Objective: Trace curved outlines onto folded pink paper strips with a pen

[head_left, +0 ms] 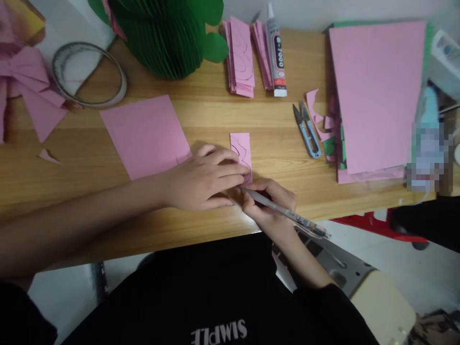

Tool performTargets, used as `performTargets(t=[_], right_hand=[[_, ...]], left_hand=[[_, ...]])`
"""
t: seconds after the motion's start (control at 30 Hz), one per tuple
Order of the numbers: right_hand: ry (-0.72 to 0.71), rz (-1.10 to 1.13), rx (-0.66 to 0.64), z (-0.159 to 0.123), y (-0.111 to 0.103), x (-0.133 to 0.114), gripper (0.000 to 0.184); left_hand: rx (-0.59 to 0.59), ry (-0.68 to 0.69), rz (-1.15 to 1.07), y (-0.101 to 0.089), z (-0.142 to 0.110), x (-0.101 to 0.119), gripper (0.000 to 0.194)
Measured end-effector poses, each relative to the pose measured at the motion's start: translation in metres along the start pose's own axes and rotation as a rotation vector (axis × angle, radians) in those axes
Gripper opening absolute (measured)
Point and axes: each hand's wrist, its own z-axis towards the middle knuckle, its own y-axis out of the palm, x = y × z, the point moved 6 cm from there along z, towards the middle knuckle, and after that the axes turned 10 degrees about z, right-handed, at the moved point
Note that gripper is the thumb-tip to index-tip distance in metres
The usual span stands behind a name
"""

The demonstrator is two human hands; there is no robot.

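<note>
A small pink paper strip [243, 143] with a dark curved outline lies on the wooden table. My left hand [210, 179] rests flat with stretched fingers, their tips pressing on the strip's left side. In my right hand [271, 203] is a clear pen [283, 211], its tip at the strip's lower end, partly hidden by the fingers. A larger pink paper square [143, 136] lies left of the strip, one corner near my left wrist. Above stand a stack of pink strips [241, 57], the top one bearing a similar outline, and a glue tube [277, 57].
Blue thread snips [308, 132] lie with blades apart beside paper scraps [325, 120]. Pink sheets [377, 96] are stacked at right. A tape roll [120, 91], a green folded-paper piece [168, 38] and pink folded paper [32, 76] sit at upper left. The table's front edge [172, 242] runs near my body.
</note>
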Motion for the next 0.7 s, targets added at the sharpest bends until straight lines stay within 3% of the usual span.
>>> performTargets(t=[0.47,0.7], right_hand=[[0.039,0.032,-0.030,-0.0021,0.0013,0.0049,0.009],[0.072,-0.008,0.027,-0.0047,-0.0042,0.0083,0.009]], left_hand=[[-0.025,-0.014,-0.042,-0.0020,0.0017,0.0015,0.032],[-0.082,-0.040,0.000,0.0012,0.0008,-0.0008,0.037]])
